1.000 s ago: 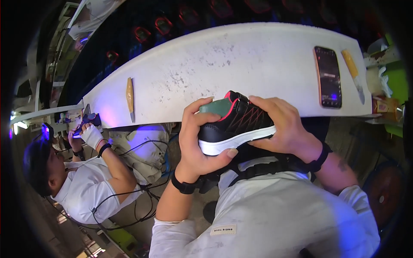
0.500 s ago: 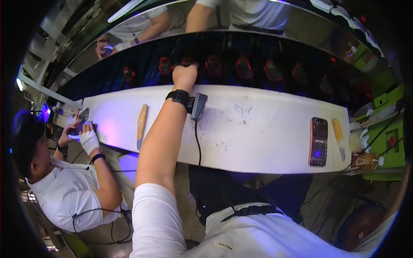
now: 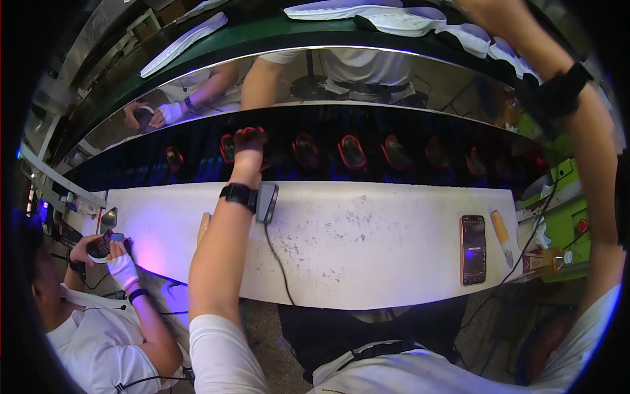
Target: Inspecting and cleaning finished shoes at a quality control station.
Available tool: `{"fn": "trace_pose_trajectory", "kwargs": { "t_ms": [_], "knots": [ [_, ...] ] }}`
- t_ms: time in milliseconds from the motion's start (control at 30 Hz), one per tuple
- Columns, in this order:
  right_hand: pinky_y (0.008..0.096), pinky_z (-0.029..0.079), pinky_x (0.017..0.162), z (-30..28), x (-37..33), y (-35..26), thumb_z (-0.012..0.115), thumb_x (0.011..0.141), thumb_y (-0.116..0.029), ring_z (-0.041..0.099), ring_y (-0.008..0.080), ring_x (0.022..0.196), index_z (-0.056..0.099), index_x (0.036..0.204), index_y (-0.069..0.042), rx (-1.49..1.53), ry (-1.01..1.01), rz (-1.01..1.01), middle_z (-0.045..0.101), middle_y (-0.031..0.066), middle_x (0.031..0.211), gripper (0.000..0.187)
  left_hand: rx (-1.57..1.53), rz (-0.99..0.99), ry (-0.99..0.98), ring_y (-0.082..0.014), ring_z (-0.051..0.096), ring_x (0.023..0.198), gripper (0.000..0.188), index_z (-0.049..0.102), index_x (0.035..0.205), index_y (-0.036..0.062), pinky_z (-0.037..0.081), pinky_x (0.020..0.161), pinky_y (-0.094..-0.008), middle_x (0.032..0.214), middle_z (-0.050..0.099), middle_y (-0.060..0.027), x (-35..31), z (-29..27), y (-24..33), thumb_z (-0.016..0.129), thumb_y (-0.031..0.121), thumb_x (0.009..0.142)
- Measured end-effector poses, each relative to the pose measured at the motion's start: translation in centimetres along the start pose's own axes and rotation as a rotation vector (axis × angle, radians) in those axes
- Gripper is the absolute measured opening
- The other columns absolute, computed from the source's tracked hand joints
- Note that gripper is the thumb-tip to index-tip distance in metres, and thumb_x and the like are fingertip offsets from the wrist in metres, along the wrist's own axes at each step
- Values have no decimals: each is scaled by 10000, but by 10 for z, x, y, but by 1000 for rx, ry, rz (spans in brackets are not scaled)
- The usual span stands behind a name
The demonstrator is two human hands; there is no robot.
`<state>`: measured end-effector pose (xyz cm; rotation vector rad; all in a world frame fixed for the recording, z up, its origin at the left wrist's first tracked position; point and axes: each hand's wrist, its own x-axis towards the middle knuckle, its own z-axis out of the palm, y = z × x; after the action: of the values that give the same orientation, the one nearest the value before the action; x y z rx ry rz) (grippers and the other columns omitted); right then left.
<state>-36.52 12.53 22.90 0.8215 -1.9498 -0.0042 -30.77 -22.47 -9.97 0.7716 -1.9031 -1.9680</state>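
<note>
My left hand point(image 3: 249, 150) reaches across to a dark belt point(image 3: 328, 121), its fingers closed at a dark shoe upper point(image 3: 253, 132) with a red edge. The fingertips are partly hidden in the dimness. More red-edged uppers lie in a row along the belt, among them one point(image 3: 305, 150) just right of the hand. My right hand point(image 3: 492, 14) is raised at the top right, next to white shoe soles point(image 3: 410, 26) on a green upper shelf point(image 3: 262, 38). Its fingers are cut off by the picture's edge.
On the white table point(image 3: 354, 262) lie a phone point(image 3: 472, 249), a wooden-handled spatula point(image 3: 501, 231) and another wooden handle point(image 3: 204, 226) beside my left arm. A co-worker point(image 3: 98, 328) at the left holds a dark shoe point(image 3: 102, 248). A bottle point(image 3: 548, 260) stands at the right.
The view has tilted up, bringing the upper shelf and soles into sight. My right arm has risen into the top right. My left hand stays at the belt.
</note>
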Motion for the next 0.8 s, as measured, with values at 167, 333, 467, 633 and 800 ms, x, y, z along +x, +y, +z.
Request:
{"fn": "trace_pose_trajectory", "kwargs": {
  "t_ms": [167, 333, 467, 633, 800],
  "knots": [
    [456, 551, 762, 69, 5, -88, 658, 824, -296, 710, 374, 799, 775, 854, -41, 524, -505, 200, 714, 220, 795, 281, 10, 242, -702, -200, 633, 1081, 495, 594, 1333, 75, 495, 964, -325, 1146, 666, -46, -114, -49, 15, 720, 102, 855],
    [430, 539, 758, 36, -11, -123, 610, 873, -174, 689, 378, 830, 691, 937, 24, 895, 14, 231, 678, 253, 826, 223, 392, 450, -1003, -292, 639, 1129, 401, 720, 1128, 12, 459, 1044, -374, 1177, 695, -139, -188, -40, 10, 807, 56, 739],
    [310, 473, 634, -58, -96, -122, 526, 997, -87, 583, 174, 708, 617, 1156, 40, 981, 217, -67, 603, 107, 832, 223, 725, 1155, -486, -332, 596, 1129, 424, 723, 1113, 103, 390, 1112, -508, 1167, 687, -96, -239, -38, -14, 757, 53, 693],
    [359, 554, 790, -108, -255, -132, 526, 1045, -257, 682, 223, 869, 454, 1068, -13, 1326, 125, 337, 688, 222, 1029, 256, 1181, 1119, -598, -317, 500, 1286, 748, 618, 1308, 115, 100, 1135, -759, 1407, 556, -110, -300, 5, -31, 794, 500, 690],
    [243, 440, 641, -118, -360, -173, 590, 1008, -206, 527, 63, 720, 573, 1068, -23, 1254, -151, 989, 542, 5, 822, 193, 1246, 1233, -567, -245, 636, 1061, 459, 690, 947, 99, 111, 1155, -739, 941, 696, -40, -257, 42, -13, 837, 400, 633]
  ]
}}
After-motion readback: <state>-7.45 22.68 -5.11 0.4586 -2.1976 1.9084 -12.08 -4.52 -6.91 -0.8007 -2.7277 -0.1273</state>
